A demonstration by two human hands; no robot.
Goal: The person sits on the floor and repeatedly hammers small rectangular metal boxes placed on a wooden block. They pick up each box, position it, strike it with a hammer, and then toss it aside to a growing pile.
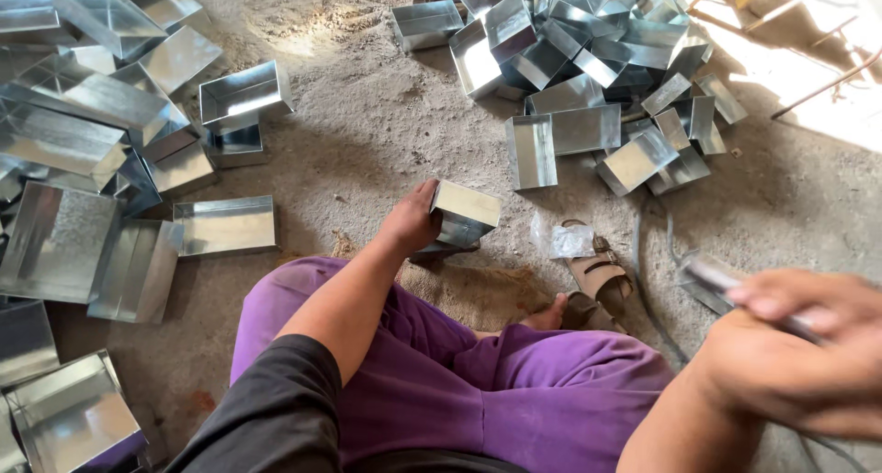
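Left hand on metal box

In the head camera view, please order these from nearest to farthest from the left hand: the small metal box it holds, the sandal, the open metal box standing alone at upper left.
1. The small metal box, gripped by the left hand.
2. The sandal, on the floor to the right.
3. The open metal box, up and left, beside the left pile.

Crumpled clear plastic wrapper on dirt floor, nr tan sandal, no labels/signs/screens
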